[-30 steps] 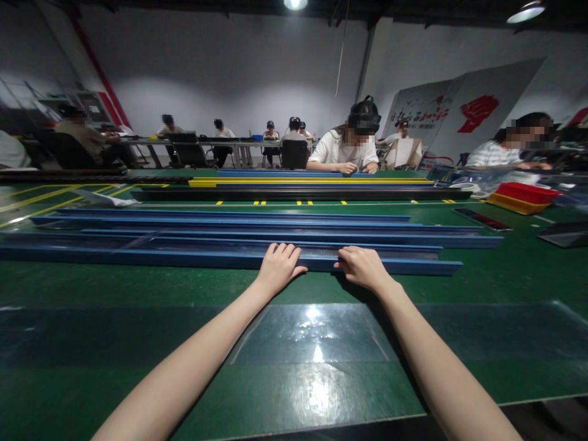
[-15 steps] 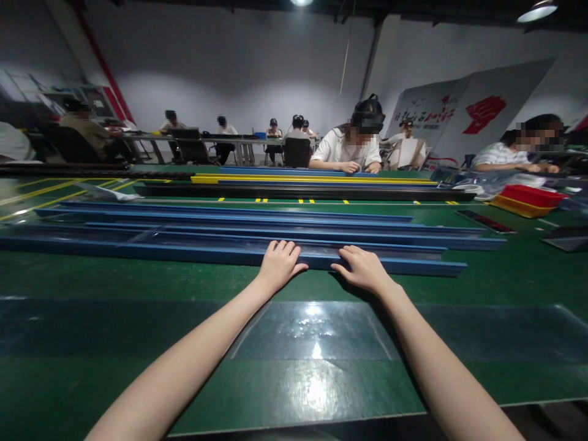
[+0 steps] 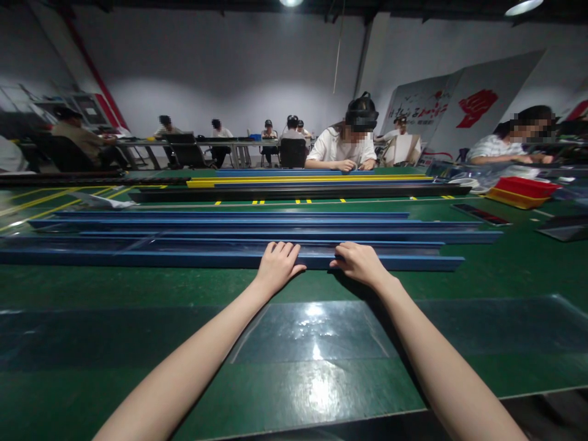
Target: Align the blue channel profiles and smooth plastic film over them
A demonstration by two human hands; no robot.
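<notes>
Both hands are at the nearest of several long blue channel strips (image 3: 399, 263), which lies lengthwise across the green table. My left hand (image 3: 279, 264) has its fingers hooked over the strip's near wall, with the thumb on the front side. To its right, my right hand (image 3: 358, 262) grips the same wall with curled fingers; its thumb is mostly tucked in. Clear plastic film seems to line the trough of this strip. Between my forearms and beyond them, a long clear plastic sheet (image 3: 307, 327) lies flat on the table.
Further blue strips (image 3: 285, 234) lie just behind. Beyond them are a black strip (image 3: 298, 193) and a yellow strip (image 3: 312, 179). A phone (image 3: 480, 214) and a red tray (image 3: 523, 191) are on the right. A co-worker (image 3: 342, 147) works across the table.
My right hand's fingers have curled in more and its thumb has drawn closer to the strip. My left hand stays on the strip. The view has tilted slightly.
</notes>
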